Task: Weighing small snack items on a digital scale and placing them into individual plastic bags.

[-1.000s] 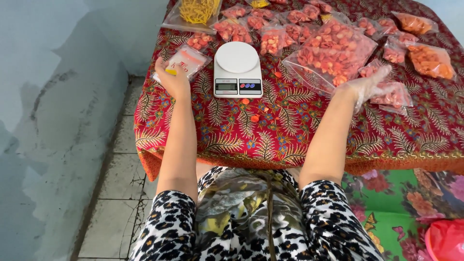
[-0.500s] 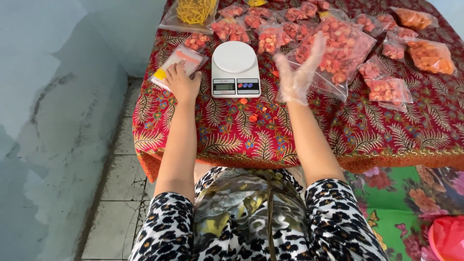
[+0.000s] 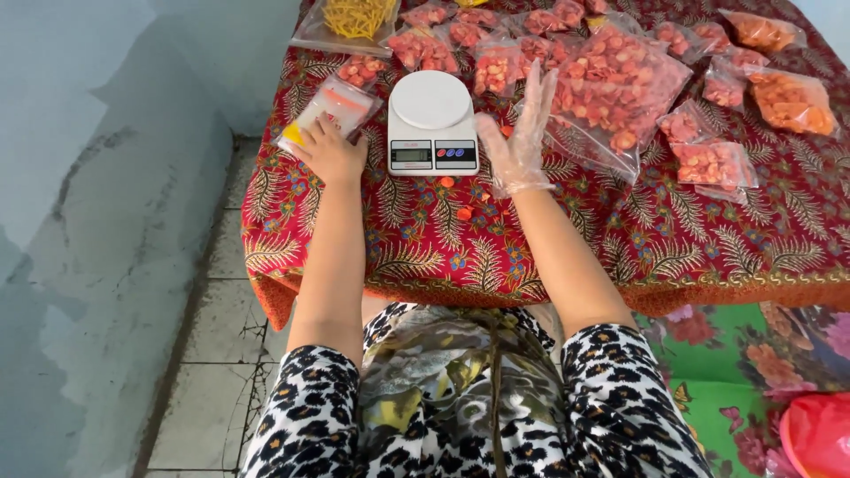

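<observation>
small bag, near the table's left edge, just left of the one white scale: my left hand now rests closed on it. my gloved right hand, fingers spread and holding nothing, has swung in from the right to beside the scale. one big bag of red snacks; a dozen or so small ones behind.

Place: home packing corner | cues: patterned cloth table by stained wall | kitchen scale on table | snack bags behind scale
</observation>
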